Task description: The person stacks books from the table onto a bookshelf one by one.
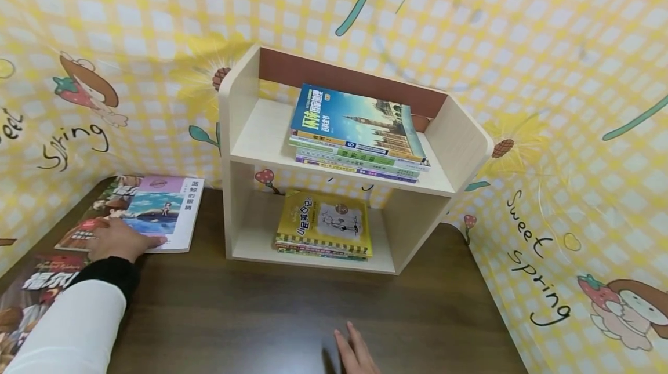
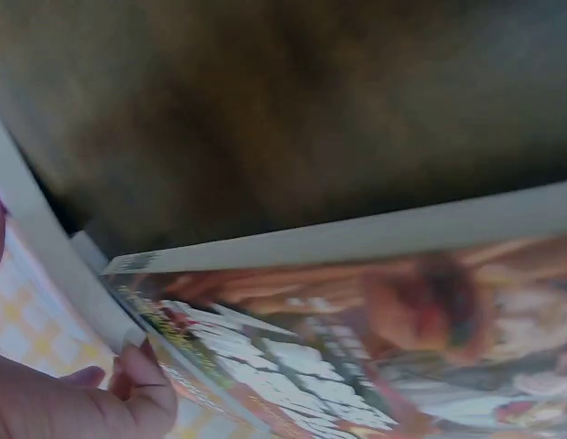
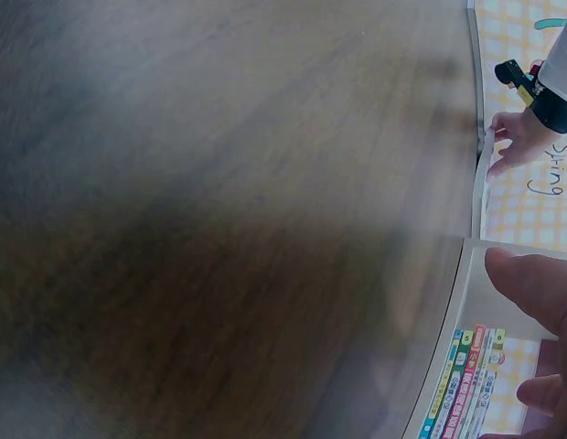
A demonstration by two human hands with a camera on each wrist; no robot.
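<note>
My left hand (image 1: 122, 240) lies on a pink and white picture book (image 1: 162, 206) at the table's left, fingertips at its near edge. In the left wrist view, a fingertip (image 2: 142, 375) curls against the edge of that book (image 2: 375, 311), pinching it. My right hand (image 1: 357, 353) hovers at the near middle of the dark table (image 1: 250, 316), fingers straight and holding nothing. A wooden two-tier shelf (image 1: 240, 130) stands ahead. It has a stack of books (image 1: 360, 130) on top and a yellow book (image 1: 323, 223) below.
A second magazine (image 1: 36, 293) lies at the near left under my white sleeve. Yellow checked cloth walls (image 1: 548, 130) close in the table on the left, back and right. Book spines (image 3: 466, 384) on the shelf show in the right wrist view.
</note>
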